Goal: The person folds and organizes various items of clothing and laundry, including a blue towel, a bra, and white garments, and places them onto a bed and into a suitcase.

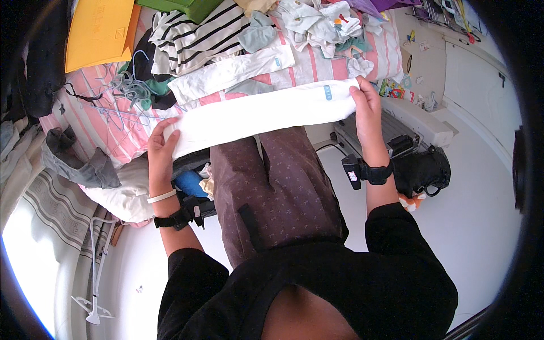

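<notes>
Stretched between my two hands is a long white fabric sleeve with a small blue printed mark near its right end. My left hand pinches its left end between thumb and fingers. At the other end, my right hand grips the upper corner, the thumb on the near face. The sleeve is held out nearly flat, its right end higher in the picture. Just beyond it, a second white sleeve with a similar blue mark lies on the pink-and-white striped bedding. A pale grey-green cloth shows partly between the two sleeves.
Behind lie a black-and-white striped garment, a pile of baby clothes and a yellow folder. Wire hangers tangle at left, near grey fabric. A grey case and black bag stand at right.
</notes>
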Tool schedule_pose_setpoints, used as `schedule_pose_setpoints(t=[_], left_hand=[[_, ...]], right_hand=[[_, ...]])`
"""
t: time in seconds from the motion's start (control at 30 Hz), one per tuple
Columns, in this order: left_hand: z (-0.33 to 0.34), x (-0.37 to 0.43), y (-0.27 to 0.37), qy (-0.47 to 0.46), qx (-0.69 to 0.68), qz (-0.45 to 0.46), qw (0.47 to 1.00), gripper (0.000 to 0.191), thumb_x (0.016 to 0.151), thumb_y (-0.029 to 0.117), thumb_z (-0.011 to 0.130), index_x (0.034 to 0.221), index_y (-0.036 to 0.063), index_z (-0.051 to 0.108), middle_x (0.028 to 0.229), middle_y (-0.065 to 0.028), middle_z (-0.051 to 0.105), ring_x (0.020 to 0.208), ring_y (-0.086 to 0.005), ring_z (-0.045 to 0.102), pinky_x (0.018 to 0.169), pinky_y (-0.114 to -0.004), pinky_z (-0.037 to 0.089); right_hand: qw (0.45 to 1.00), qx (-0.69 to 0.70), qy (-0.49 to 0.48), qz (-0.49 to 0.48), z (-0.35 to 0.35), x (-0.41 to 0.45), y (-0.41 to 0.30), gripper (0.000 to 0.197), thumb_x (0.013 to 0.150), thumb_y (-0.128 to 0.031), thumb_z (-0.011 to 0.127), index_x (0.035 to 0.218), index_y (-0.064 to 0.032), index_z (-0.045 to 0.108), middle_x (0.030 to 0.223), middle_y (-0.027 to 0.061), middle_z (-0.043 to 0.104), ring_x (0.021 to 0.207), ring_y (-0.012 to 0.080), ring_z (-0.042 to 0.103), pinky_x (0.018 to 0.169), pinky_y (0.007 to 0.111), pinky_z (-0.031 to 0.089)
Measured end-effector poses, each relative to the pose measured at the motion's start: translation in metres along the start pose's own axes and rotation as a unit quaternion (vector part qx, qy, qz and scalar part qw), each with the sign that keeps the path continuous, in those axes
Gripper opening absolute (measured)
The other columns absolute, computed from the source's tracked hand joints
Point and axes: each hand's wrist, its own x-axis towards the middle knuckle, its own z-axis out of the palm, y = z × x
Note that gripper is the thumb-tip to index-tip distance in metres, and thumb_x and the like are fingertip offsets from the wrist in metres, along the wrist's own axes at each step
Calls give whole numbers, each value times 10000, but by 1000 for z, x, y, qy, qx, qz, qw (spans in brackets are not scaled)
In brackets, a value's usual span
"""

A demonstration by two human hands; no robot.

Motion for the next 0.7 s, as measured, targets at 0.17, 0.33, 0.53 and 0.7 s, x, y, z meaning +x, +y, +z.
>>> schedule_pose_setpoints(t=[0.17,0.33,0.53,0.7], left_hand=[[5,-5,22,21,65,61,996,311,840,-17,563,1151,-11,537,1129,-57,553,997,-116,519,878,-227,388],[-2,-9,28,-2,174,98,980,380,839,-6,562,1219,-7,540,1197,-82,569,1078,-139,524,934,-250,395],[-22,-3,17,105,72,117,985,387,850,-37,525,1236,-25,529,1216,-106,566,1075,-137,530,931,-255,398],[17,30,-22,-6,253,162,954,443,826,-48,529,1264,16,507,1251,-118,555,1159,-200,510,990,-296,356]], right_hand=[[989,-120,-83,-9,-4,3,5,163,914,-139,546,823,-2,539,729,-54,480,642,18,397,547,189,326],[997,-68,-23,-33,3,2,7,188,906,-128,563,1012,26,588,891,12,613,764,43,531,666,192,428],[994,-97,27,-36,-31,28,33,294,901,-156,567,1128,30,582,940,32,642,785,69,563,709,239,467],[964,-246,-56,-83,26,48,106,334,864,-179,611,1122,31,575,984,210,646,904,248,647,754,304,479]])
